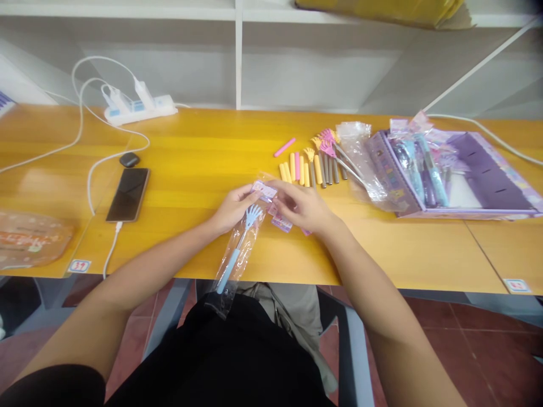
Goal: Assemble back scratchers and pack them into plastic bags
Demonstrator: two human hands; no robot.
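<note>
My left hand [237,206] pinches the left end of a small purple-and-white header card [264,191] at the top of a clear plastic bag. Inside that bag lies a blue hand-shaped back scratcher [240,249], whose handle end hangs over the table's front edge. My right hand [302,206] closes its fingers on the card's right end. Under the right hand more printed cards [280,221] lie on the table, partly hidden. Beyond the hands are several yellow and pink handle tubes [297,167] and unbagged pink and yellow back scratchers [327,141] with metal rods.
At the right stands a purple display box [496,164] with bagged back scratchers inside. Clear plastic bags [360,164] lie beside it. On the left are a charging phone [128,195], a black earphone case [129,160] and a white power strip [142,109] with cables. Shelf partitions rise behind.
</note>
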